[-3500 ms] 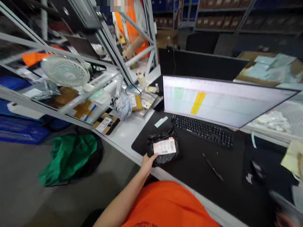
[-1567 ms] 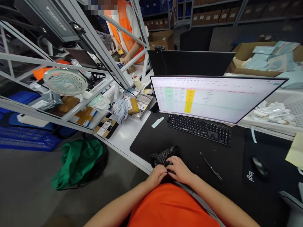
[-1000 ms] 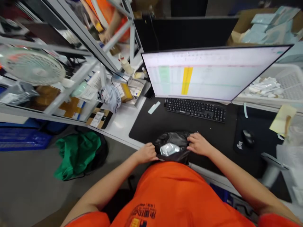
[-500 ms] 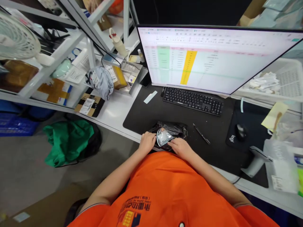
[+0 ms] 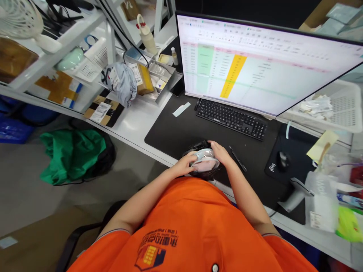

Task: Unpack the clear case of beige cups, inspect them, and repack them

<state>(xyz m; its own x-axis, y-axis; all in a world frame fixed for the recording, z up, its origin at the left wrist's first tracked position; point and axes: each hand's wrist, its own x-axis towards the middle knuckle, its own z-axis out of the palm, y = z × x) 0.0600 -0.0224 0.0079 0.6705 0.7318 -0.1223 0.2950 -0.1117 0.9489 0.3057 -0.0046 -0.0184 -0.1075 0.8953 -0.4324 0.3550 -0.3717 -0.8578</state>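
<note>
A small clear plastic packet with a pale blue top and something pinkish inside lies at the desk's front edge, close against my orange shirt. Crumpled black plastic bag surrounds it. From the left, my left hand grips the packet's side with its fingers curled over the edge. My right hand holds the far right side, thumb and fingers pressed against packet and black plastic. Some fingertips are hidden behind the bag. Just right of my right hand lies a black pen.
Beyond my hands are a black keyboard and a large monitor. A mouse and a grey handheld scanner lie to the right. Wrapped parcels and a divided tray stand at the left.
The packet has turned and sits more exposed, its pinkish part now facing me. My right hand has moved up to its far right side; my left hand now reaches over its edge.
</note>
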